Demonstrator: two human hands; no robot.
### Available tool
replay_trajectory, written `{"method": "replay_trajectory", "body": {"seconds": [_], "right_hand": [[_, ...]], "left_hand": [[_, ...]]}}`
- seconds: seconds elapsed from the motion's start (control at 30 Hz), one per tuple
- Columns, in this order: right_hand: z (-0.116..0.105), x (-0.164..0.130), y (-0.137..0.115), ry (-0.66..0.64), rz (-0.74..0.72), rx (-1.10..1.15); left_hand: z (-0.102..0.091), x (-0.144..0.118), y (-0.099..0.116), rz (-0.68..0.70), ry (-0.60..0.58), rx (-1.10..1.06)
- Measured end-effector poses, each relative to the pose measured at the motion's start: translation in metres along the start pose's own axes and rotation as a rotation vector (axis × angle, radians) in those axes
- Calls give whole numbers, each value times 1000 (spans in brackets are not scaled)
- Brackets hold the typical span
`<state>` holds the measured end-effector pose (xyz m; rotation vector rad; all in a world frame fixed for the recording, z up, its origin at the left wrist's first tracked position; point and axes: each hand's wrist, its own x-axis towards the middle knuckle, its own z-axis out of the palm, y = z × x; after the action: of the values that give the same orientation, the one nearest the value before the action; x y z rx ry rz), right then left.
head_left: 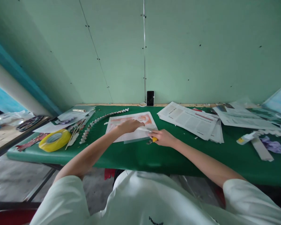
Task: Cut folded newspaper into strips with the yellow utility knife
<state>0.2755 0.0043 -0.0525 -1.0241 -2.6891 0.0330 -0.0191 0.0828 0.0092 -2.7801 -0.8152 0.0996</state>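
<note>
My left hand (128, 126) lies flat on a printed sheet of paper (144, 118) with orange print, pressing down a pale ruler-like strip (144, 128) that runs across it. My right hand (162, 137) grips a small yellow-handled cutter (154, 139) at the sheet's lower right edge, right beside the strip's end. A clear plastic sheet edge (133, 141) shows under the paper. All of this rests on a green table cover (178, 156).
A roll of yellow tape (54, 140), thin sticks (73, 132) and a long folded paper chain (100, 119) lie at left. Stacked newspapers (192, 120) sit at right, with scraps further right. A phone (150, 98) leans on the green wall.
</note>
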Motion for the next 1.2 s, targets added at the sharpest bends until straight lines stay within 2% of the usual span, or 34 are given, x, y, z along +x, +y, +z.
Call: {"method": "replay_trajectory", "body": {"seconds": [0.1, 0.23, 0.4, 0.53, 0.63, 0.73, 0.87, 0.97, 1.07, 1.2], "right_hand": [[6, 13, -17, -88, -18, -38], [14, 21, -21, -79, 17, -13], [19, 19, -25, -89, 69, -20], [19, 20, -31, -114, 113, -38], [19, 21, -32, -121, 124, -65], [19, 22, -31, -120, 125, -92], [19, 23, -32, -127, 136, -53], [20, 23, -35, -137, 172, -41], [19, 23, -38, -155, 206, -51], [18, 24, -38, -180, 255, -81]], "left_hand": [[-21, 8, -7, 3, 8, -45], [-39, 14, -5, 15, -3, -63], [-43, 15, -1, 1, -17, -111], [-37, 9, -21, -102, -56, -267], [-20, -8, -44, -286, -85, -362], [13, -41, -57, -489, 15, -256], [68, -96, -51, -735, 145, -201], [97, -124, -37, -954, 109, -200], [109, -133, -27, -1009, 53, -208], [109, -134, -24, -1001, 24, -191]]}}
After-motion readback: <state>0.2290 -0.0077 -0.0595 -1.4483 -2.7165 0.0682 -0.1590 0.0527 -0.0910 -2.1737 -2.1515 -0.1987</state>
